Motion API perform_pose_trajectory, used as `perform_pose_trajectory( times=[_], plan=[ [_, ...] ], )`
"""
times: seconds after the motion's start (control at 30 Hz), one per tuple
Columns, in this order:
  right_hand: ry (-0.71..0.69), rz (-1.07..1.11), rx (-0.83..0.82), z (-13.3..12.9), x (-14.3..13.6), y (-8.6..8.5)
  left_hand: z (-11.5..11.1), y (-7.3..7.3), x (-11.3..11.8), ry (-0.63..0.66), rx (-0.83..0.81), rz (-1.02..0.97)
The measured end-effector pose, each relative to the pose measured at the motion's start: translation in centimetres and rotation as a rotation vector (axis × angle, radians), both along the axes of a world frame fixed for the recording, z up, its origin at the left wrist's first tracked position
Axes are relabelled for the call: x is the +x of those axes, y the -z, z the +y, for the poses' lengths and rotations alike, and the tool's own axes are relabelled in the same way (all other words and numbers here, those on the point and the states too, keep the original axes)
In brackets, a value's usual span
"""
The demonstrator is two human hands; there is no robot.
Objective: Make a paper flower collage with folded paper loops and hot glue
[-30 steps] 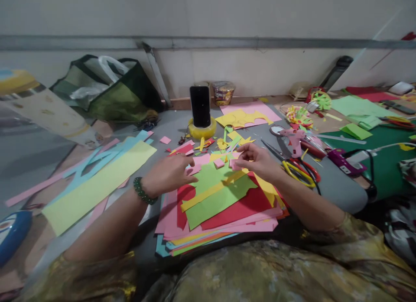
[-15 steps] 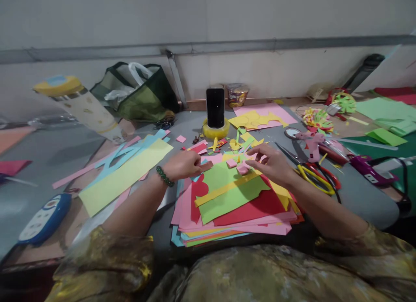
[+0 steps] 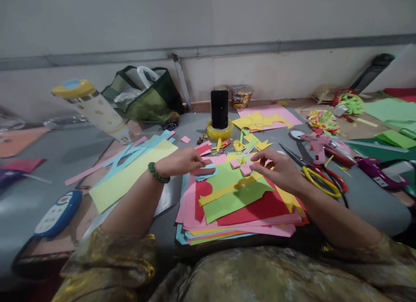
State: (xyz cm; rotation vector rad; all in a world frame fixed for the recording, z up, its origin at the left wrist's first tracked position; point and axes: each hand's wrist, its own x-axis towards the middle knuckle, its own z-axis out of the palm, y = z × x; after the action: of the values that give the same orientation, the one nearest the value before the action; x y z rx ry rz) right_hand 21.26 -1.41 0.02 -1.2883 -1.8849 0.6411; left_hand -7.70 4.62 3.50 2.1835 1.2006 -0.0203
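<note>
My left hand (image 3: 184,161), a green bead bracelet on its wrist, pinches a small pink paper piece (image 3: 204,170) over the left edge of the paper stack (image 3: 240,226). Bits of light blue paper (image 3: 208,177) lie just under it. At the right side of the stack hovers my right hand (image 3: 277,168), its fingers curved with a gap between thumb and forefinger. Small pink paper squares (image 3: 246,169) lie by its thumb tip, on a green sheet (image 3: 234,202) crossed by a yellow strip (image 3: 224,191). Red paper (image 3: 256,209) shows beneath.
Beyond the stack, a phone (image 3: 219,109) leans upright in a yellow tape roll (image 3: 220,131) among paper scraps. Scissors (image 3: 320,180) and a pink glue gun (image 3: 318,146) lie right. Cut strips (image 3: 136,172), a tumbler (image 3: 97,111) and a blue-white power strip (image 3: 58,213) are left.
The view has shifted slightly left, so things appear further right. My left hand has lifted a little with the pink piece, uncovering more blue paper. My right hand has barely moved.
</note>
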Motion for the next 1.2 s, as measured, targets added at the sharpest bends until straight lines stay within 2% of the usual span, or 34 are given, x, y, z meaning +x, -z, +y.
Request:
perform_pose_trajectory(
  times=[0.07,0.17,0.23,0.33,0.53,0.7,0.87,1.0,1.2],
  plan=[
    [-0.042,0.000,-0.021,-0.1,-0.4,-0.5,-0.2,-0.3,0.1,-0.035,-0.035,-0.107],
    [-0.086,0.029,-0.051,0.0,-1.6,-1.1,-0.9,-0.4,0.8,-0.091,-0.220,-0.299],
    [-0.094,0.050,-0.080,0.4,-2.5,-1.2,-1.4,-0.2,1.6,-0.117,-0.341,-0.405],
    [-0.116,0.085,-0.148,1.3,-3.9,-0.7,-2.3,0.5,2.9,-0.127,-0.422,-0.476],
    [-0.134,0.201,-0.205,1.9,-5.1,0.8,-3.2,2.1,4.5,-0.148,-0.472,-0.567],
    [-0.184,0.226,-0.230,1.8,-4.7,0.9,-3.0,3.1,4.3,-0.195,-0.542,-0.664],
    [-0.214,0.219,-0.204,1.9,-4.5,1.1,-2.7,3.5,4.4,-0.217,-0.623,-0.645],
    [-0.161,0.230,-0.209,2.0,-4.5,1.4,-2.7,3.3,4.6,-0.230,-0.592,-0.621],
    [-0.054,0.326,-0.306,2.2,-4.4,1.6,-3.0,3.5,5.0,-0.230,-0.518,-0.665]
  ],
)
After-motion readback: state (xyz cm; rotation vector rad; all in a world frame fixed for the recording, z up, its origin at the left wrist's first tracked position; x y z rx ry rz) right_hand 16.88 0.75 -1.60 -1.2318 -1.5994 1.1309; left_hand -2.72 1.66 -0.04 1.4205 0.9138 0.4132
